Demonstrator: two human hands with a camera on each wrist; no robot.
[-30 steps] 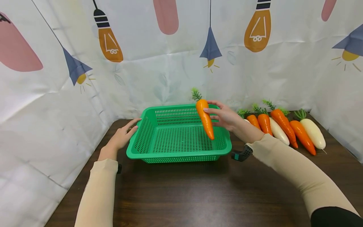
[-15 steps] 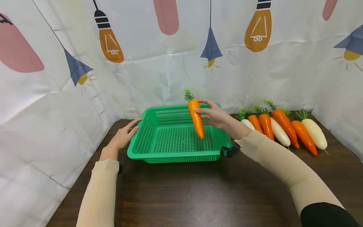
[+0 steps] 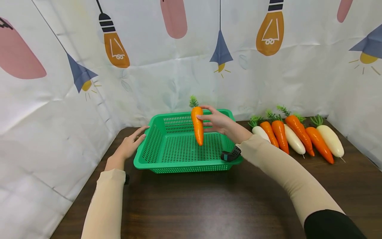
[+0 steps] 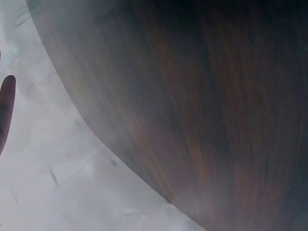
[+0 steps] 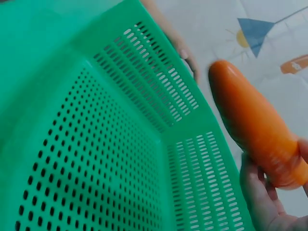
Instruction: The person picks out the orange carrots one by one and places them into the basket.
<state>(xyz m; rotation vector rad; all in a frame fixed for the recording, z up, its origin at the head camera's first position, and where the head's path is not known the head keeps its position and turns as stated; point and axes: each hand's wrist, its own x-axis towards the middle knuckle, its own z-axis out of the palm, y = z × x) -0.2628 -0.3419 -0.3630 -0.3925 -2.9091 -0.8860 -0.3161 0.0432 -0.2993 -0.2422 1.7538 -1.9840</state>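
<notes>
My right hand (image 3: 219,122) holds an orange carrot (image 3: 197,124) with a feathery green top, pinched near its thick end between thumb and fingers. It hangs over the green plastic basket (image 3: 191,164), tip pointing down. In the right wrist view the carrot (image 5: 255,120) overlaps the wallpaper-like sheet beyond the basket's rim, and the basket's perforated floor (image 5: 96,163) shows bare. My left hand (image 3: 129,145) rests at the basket's left rim, fingers extended along the edge. The left wrist view catches only a fingertip (image 4: 7,108) at its edge.
To the right lies a row of several carrots (image 3: 299,132) and white radishes (image 3: 330,141) with green tops. All stand on a dark wooden table (image 3: 191,202). Behind and to the left hangs a white sheet (image 3: 185,76) printed with lamps and bulbs.
My right hand has carried the carrot leftward over the basket, from its right side towards the middle. The left hand has stayed at the rim.
</notes>
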